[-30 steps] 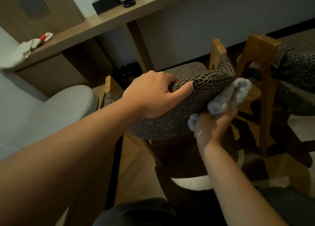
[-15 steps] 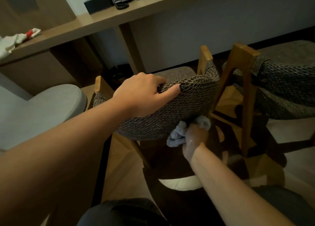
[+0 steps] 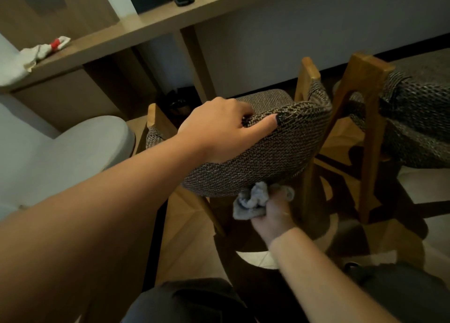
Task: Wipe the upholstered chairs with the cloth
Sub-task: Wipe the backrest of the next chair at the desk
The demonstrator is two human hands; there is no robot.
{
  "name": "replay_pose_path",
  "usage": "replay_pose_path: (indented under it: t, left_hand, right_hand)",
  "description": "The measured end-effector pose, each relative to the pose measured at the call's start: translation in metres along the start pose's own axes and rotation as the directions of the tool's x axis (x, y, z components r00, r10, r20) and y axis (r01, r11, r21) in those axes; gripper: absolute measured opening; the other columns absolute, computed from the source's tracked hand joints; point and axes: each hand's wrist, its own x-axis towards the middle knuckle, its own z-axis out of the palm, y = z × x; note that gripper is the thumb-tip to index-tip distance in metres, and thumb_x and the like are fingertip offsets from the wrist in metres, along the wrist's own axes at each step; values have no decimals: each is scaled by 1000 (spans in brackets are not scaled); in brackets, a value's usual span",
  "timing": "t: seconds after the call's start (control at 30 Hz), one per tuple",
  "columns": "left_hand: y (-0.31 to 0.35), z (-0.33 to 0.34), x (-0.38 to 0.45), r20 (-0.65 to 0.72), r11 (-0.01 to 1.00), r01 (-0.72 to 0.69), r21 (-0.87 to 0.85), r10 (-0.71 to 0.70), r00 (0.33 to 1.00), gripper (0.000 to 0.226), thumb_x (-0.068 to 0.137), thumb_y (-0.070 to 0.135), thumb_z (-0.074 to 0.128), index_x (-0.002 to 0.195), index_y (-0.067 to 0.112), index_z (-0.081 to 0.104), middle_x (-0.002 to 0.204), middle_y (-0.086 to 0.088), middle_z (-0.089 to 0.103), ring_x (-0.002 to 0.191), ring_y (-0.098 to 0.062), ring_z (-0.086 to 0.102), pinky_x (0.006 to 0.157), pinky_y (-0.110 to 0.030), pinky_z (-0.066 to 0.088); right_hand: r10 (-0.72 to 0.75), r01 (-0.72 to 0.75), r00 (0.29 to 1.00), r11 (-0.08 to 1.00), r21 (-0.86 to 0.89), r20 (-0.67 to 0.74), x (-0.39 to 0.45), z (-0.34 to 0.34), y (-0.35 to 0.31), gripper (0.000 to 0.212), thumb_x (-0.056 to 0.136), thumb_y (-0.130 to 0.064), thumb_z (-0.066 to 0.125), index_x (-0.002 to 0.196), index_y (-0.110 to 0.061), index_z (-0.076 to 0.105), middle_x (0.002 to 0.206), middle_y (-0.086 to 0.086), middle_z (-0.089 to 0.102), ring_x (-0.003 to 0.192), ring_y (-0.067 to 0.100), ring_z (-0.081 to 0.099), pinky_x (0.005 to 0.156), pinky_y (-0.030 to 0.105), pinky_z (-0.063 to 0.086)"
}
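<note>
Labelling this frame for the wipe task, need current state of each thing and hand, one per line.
left hand: grips the top edge of the near chair's backrest, fingers curled over it
right hand: holds the bunched cloth
grey cloth: crumpled, pressed at the backrest's lower edge
near chair backrest: upright, held
second chair: upright, beside it, untouched
white rag: lying on the desk, unused
</note>
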Motion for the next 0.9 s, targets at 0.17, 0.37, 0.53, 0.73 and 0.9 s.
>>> replay_pose_path:
  t: [0.17, 0.37, 0.53, 0.73, 0.9]
  left_hand:
    - [-1, 1, -1, -34, 1000, 13, -9, -14, 999, 75, 80, 77, 22, 91, 18, 68, 71, 0, 64, 64, -16, 59, 53, -35, 46]
    - [-6, -3, 0, -27, 953, 87, -289, -99, 995, 65, 89, 68, 31, 92, 18, 72, 85, -7, 71, 78, -21, 65, 68, -41, 51]
    - [-9, -7, 5, -13, 831, 176, -528, -215, 976, 55, 95, 57, 41, 78, 19, 75, 80, -1, 71, 80, -15, 66, 81, -36, 51]
    - [-8, -5, 3, -9, 856, 196, -478, -228, 974, 57, 90, 54, 47, 90, 4, 73, 97, -21, 70, 93, -34, 64, 84, -49, 50]
    - [-6, -5, 1, -1, 870, 212, -446, -237, 971, 50, 89, 51, 52, 93, 6, 73, 94, -15, 71, 90, -28, 65, 80, -47, 52]
  right_hand:
    - [11, 9, 995, 982, 189, -101, -30, 38, -7, 29, 100, -23, 33, 110, -10, 57, 99, 8, 63, 92, 25, 60, 98, 37, 44]
    - [-902, 755, 430, 332, -566, 45, -58, 36, -17, 64, 89, -9, 47, 147, -17, 22, 151, 16, 25, 136, 19, 31, 111, 16, 26]
    - [-755, 635, -64, -535, -557, 653, -24, 28, -34, 70, 93, -44, 39, 147, -4, 20, 155, 19, -4, 141, 44, 5, 119, 46, 12]
    - [-595, 469, -34, -719, -513, 803, 31, -22, 4, 68, 97, -26, 44, 151, -14, 5, 157, 6, -14, 145, 30, -4, 113, 55, 22]
    - [-353, 420, 132, -826, -375, 926, 63, -77, 37, 41, 103, -20, 24, 142, -10, 29, 154, 17, 6, 144, 37, 2, 118, 48, 13]
